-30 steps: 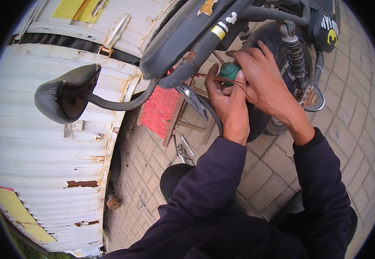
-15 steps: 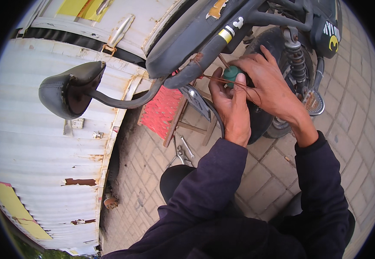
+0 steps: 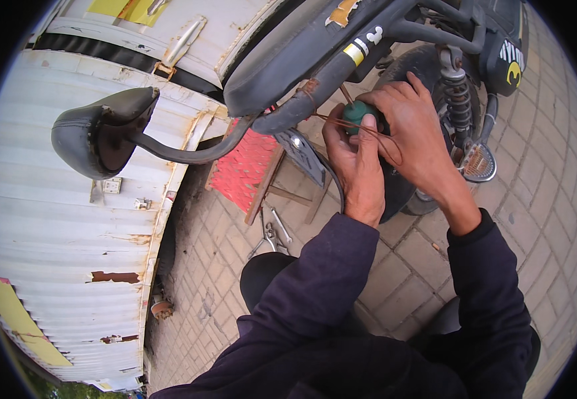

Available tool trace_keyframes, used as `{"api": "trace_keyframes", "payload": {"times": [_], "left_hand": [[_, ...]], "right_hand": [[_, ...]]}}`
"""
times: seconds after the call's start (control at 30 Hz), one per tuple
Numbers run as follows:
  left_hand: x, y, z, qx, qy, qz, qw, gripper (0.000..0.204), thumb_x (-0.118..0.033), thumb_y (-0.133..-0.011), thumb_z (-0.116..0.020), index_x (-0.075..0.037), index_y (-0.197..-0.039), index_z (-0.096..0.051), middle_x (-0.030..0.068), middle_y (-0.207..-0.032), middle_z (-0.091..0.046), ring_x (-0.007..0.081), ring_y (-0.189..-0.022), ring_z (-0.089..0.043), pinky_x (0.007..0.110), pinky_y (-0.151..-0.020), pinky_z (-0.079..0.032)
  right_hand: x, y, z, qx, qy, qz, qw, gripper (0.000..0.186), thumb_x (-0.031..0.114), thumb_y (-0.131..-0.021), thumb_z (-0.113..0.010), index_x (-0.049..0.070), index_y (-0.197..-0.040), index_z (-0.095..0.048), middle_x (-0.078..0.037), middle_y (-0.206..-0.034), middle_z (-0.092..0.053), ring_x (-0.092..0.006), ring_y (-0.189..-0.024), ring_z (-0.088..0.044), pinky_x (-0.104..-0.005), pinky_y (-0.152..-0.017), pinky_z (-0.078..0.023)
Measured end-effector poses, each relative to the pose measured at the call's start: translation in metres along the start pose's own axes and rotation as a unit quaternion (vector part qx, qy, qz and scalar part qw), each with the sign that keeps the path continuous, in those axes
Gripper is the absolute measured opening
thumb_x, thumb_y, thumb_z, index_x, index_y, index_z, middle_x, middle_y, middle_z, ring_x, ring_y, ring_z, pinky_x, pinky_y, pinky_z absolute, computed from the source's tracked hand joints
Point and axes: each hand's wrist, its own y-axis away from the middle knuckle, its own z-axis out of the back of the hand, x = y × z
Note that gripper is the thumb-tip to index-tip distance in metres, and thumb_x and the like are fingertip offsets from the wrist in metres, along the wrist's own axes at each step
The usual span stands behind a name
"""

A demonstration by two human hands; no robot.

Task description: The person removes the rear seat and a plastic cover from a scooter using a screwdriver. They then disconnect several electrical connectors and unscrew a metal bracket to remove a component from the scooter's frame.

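Observation:
Both of my hands are high in the head view at the underside of a dark motorbike seat and tube (image 3: 315, 76). My left hand (image 3: 356, 163) grips a small teal rounded part (image 3: 353, 112) from below, its thumb pressed on the front. My right hand (image 3: 411, 136) curls over the same part from the right, fingers bent around it beside the rear tyre (image 3: 407, 63). Thin brown wires (image 3: 328, 118) run from the frame across both hands and hang in a loop over my right hand. Some of the part is hidden under my fingers.
A padded backrest (image 3: 96, 136) on a bent bar juts left. Below it are a red woven stool (image 3: 238, 169) and metal hand tools (image 3: 272, 236) on brick paving (image 3: 408, 272). A shock absorber (image 3: 458, 100) is at right. A rusty white corrugated wall (image 3: 69, 233) fills the left.
Both hands stay on the teal part. My right hand's fingers have shifted slightly up and right, and the whole view has moved a little.

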Motion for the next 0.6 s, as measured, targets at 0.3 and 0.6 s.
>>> {"api": "trace_keyframes", "payload": {"times": [0.3,0.6], "left_hand": [[-0.0017,0.0022,0.0021,0.007,-0.009,0.032,0.999,0.061,-0.027,-0.104,-0.07,0.003,-0.147,-0.04,0.012,-0.131,-0.054,0.0174,-0.119,-0.053,0.031,-0.1,-0.046],[0.0057,-0.0003,0.0048,-0.009,-0.061,0.001,0.998,0.063,-0.027,-0.103,-0.071,0.003,-0.148,-0.039,0.0136,-0.134,-0.053,0.0186,-0.121,-0.053,0.032,-0.101,-0.046]], "right_hand": [[0.0042,0.0014,-0.0023,-0.029,0.023,-0.003,0.999,0.036,0.014,-0.078,-0.071,0.001,-0.111,-0.066,-0.017,-0.103,-0.068,-0.0384,-0.114,-0.06,-0.0563,-0.118,-0.035],[0.011,0.0051,-0.0071,-0.007,0.084,-0.046,0.995,0.033,0.013,-0.078,-0.071,0.001,-0.109,-0.066,-0.017,-0.107,-0.07,-0.04,-0.116,-0.061,-0.0598,-0.119,-0.033]]}}
